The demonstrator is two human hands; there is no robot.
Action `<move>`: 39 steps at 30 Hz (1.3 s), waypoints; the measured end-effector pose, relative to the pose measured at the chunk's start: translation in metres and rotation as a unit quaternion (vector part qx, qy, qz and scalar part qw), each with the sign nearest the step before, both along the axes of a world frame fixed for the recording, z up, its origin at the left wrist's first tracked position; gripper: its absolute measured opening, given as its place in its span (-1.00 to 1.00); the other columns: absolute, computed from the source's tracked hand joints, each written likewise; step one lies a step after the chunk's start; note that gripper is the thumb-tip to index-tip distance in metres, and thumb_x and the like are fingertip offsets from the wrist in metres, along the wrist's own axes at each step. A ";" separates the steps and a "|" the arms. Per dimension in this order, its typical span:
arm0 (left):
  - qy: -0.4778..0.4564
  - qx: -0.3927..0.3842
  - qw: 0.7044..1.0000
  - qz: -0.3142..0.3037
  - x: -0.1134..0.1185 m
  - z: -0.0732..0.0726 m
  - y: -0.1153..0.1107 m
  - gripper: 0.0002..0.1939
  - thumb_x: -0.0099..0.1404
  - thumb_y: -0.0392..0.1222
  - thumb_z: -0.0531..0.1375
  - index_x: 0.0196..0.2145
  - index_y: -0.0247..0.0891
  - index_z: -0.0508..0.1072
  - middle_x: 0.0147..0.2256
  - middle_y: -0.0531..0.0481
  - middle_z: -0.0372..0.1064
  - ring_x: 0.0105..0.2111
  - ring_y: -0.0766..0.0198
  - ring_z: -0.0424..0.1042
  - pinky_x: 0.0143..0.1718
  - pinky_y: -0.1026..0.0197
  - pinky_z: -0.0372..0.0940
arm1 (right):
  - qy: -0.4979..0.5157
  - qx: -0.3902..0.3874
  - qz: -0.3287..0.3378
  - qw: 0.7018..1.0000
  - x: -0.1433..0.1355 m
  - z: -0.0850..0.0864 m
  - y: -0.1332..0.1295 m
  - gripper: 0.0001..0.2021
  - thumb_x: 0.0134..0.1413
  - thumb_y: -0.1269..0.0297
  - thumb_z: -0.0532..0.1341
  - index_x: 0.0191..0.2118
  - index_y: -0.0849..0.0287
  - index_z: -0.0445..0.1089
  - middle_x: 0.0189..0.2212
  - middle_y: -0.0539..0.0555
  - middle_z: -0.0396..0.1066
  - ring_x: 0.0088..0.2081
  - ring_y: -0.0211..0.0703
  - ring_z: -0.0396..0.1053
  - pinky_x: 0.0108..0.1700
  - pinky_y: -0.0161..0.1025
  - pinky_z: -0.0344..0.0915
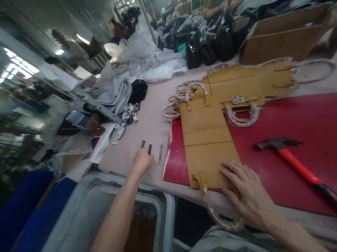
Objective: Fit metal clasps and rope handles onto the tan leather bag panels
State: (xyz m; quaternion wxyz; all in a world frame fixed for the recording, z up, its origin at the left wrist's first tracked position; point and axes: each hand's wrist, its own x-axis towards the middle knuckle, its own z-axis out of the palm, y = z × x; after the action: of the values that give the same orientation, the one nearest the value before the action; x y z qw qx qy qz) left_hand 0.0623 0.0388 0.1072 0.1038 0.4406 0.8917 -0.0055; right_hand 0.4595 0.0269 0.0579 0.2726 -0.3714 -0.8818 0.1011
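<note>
My right hand [246, 187] lies with its fingers spread on the near end of a tan bag panel [207, 139], pressing on its right edge. From that end a plastic-wrapped handle [215, 212] hangs over the table's edge. My left hand [142, 158] is at the table's left part, fingers curled down and closed among small dark metal tools. One short dark bar [150, 148] and another small tool [143, 144] stick out past the fingers; what the fingertips hold is hidden. A thin metal rod-like tool [160, 153] lies just right of that hand.
A claw hammer [297, 164] with a red and black handle lies on the red board [293, 127]. More tan bag pieces [239, 81] are piled behind. A grey plastic bin [169, 220] stands below the edge. Black bags [206, 47], plastic wrap [156, 62] and a cardboard box [282, 41] line the back.
</note>
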 end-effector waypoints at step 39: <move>-0.500 0.335 0.777 -0.184 0.176 -0.029 -0.042 -0.82 0.34 -0.24 0.20 -0.10 -0.23 0.38 -0.18 -0.10 0.54 -0.15 0.22 0.59 -0.09 0.21 0.50 | 0.575 -0.673 -0.236 0.402 0.016 0.006 -0.078 -0.84 0.11 0.27 0.27 -0.24 0.20 0.55 -0.30 0.19 0.60 -0.37 -0.10 0.55 -0.31 -0.17 0.51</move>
State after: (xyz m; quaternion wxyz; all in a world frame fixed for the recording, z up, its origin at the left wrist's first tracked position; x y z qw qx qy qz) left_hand 0.2384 -0.0031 0.0780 0.3781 0.5444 0.5616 0.4952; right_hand 0.4759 -0.0515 0.0634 0.3904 -0.4821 -0.0419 0.7832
